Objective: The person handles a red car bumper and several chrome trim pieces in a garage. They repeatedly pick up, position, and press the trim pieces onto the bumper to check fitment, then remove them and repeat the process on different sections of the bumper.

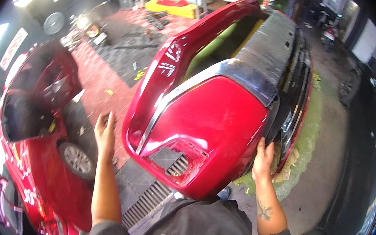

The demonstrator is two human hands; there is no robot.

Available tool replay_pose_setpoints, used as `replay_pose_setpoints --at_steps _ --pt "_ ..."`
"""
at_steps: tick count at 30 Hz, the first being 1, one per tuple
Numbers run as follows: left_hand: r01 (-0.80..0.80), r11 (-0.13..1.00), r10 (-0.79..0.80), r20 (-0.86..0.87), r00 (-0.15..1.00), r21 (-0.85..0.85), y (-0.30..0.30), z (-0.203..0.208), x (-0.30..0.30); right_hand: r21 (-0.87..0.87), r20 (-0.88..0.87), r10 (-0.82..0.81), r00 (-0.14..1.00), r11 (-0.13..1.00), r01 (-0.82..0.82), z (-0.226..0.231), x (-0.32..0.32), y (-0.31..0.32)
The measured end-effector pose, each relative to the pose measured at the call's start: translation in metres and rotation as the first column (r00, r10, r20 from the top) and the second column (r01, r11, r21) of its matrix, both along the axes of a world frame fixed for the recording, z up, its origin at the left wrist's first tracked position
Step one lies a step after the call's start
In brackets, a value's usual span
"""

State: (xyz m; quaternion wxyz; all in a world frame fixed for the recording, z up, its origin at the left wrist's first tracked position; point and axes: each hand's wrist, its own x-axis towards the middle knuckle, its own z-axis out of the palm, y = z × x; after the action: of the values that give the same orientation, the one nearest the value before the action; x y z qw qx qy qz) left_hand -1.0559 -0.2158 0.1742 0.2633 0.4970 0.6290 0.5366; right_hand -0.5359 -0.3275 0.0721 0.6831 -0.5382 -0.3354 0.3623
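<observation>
A large glossy red car bumper fills the middle of the view, its near end close to my torso. It has a chrome strip along one side, a squarish cut-out at the near corner, and grey-silver sheeting across its far part. My right hand is at the bumper's right edge, fingers against the dark trim and gripping there. My left hand is raised to the left of the bumper, apart from it, with the thumb and fingers spread and nothing in them. What supports the bumper underneath is hidden.
A red car with an opened body section stands on the left. A dark car lines the right side. A floor drain grate lies below the bumper. Farther off are a yellow-covered item and a motorcycle.
</observation>
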Motion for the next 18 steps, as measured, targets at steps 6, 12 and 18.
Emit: replay_pose_setpoints --at_steps 6,12,18 --pt "0.355 0.905 -0.375 -0.048 0.926 -0.237 -0.015 -0.065 -0.046 -0.058 0.05 -0.136 0.989 0.989 0.139 0.005 -0.007 0.0" --pt "0.684 0.72 -0.671 0.133 0.729 -0.118 0.02 -0.08 -0.045 -0.095 0.149 -0.21 0.966 0.97 0.225 0.002 0.008 -0.016" --pt "0.727 0.685 -0.672 0.339 0.658 -0.052 0.044 -0.131 -0.108 -0.144 0.419 -0.469 0.777 0.811 0.567 0.059 -0.044 -0.033"
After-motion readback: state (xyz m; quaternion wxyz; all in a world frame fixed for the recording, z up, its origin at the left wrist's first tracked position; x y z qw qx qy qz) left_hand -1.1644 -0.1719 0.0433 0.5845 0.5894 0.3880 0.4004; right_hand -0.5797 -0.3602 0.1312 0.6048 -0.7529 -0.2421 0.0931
